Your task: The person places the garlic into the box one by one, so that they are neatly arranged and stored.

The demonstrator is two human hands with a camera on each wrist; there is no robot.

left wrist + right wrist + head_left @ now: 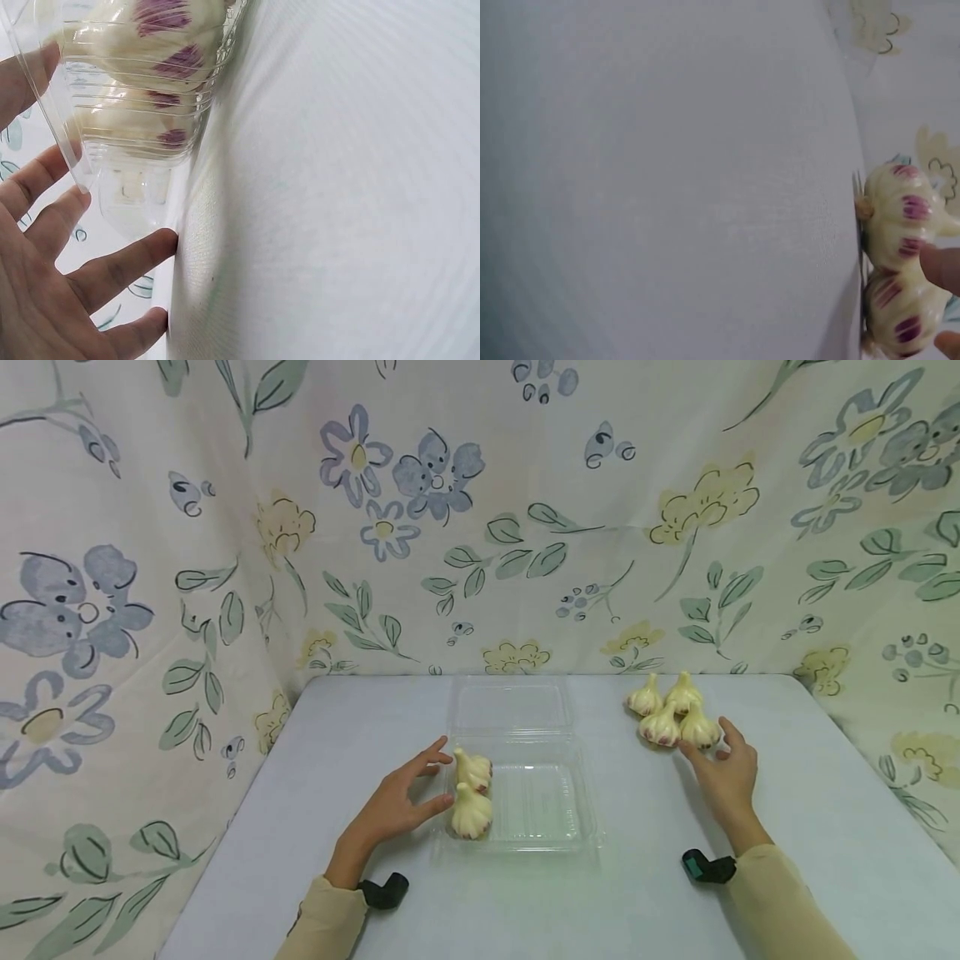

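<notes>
A clear plastic clamshell container (536, 806) lies with its lid (512, 706) folded back. Two garlic bulbs (472, 812) sit in its left side; purple streaks on the bulbs (169, 64) show through the ribbed wall. My left hand (397, 797) is spread beside that side, thumb and fingertips right at the rim in the left wrist view. Several more garlic bulbs (660, 727) are clustered at the back right. My right hand (727, 777) reaches to the nearest right bulb (699, 729), thumb and forefinger spread on either side of it. One fingertip overlaps the bulbs (906, 311) in the right wrist view.
Everything stands on a white table (637, 893). A floral curtain (525, 568) hangs behind it and along both sides. A black wrist camera (384, 891) sits at the left cuff and another black camera (707, 867) at the right cuff.
</notes>
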